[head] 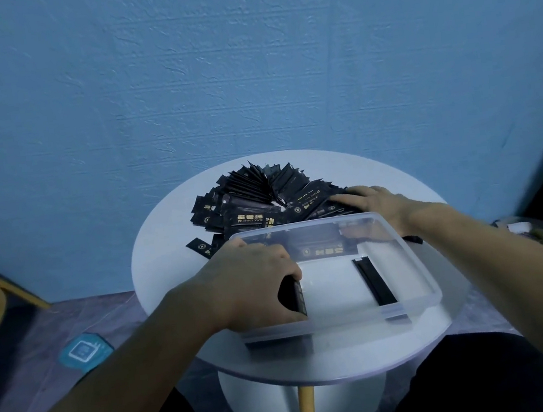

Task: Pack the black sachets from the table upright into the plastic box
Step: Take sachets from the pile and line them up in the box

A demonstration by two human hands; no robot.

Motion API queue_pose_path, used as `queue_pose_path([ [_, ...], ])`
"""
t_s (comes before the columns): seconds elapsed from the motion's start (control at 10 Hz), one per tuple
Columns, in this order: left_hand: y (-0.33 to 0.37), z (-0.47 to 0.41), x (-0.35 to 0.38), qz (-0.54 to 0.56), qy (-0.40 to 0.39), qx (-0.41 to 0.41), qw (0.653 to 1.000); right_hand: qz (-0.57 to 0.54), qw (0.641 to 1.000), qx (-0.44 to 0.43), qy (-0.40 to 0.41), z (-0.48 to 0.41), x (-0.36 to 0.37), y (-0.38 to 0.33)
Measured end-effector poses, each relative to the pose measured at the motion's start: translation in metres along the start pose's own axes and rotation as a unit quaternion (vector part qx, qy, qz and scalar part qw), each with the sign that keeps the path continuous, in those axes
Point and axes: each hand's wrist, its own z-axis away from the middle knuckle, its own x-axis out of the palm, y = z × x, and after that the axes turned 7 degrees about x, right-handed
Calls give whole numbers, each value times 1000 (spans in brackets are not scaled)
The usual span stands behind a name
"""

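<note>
Because packing must be upright, left hand (253, 287): grips a stack (296, 297) on edge at the left end of the box (424, 275).
Right hand (371, 201): fingers straight, resting on the pile (255, 197), probably to gather more.
Pile: loose on the tabletop (162, 254), just behind the box.
Box: mostly unfilled.

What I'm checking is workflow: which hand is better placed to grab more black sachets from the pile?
Right. The right hand rests on the pile of black foil sachets beyond the clear plastic box, while the left hand grips upright sachets inside it.
</note>
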Motion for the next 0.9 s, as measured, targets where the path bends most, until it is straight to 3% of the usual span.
queue_pose_path([
  [0.2, 4, 0, -3, -4, -13, -1, 1000, 43, 990, -19, 133, 3, 9, -1],
  [0.7, 12, 9, -16, -11, -21, 1, 1000, 31, 978, -45, 199, 12, 6, 6],
  [0.8, 15, 11, -21, -1, -29, -3, 1000, -41, 984, -32, 170, 14, -7, 5],
  [0.9, 18, 13, -26, -6, -34, -2, 999, -86, 971, -41, 218, 12, -21, 6],
])
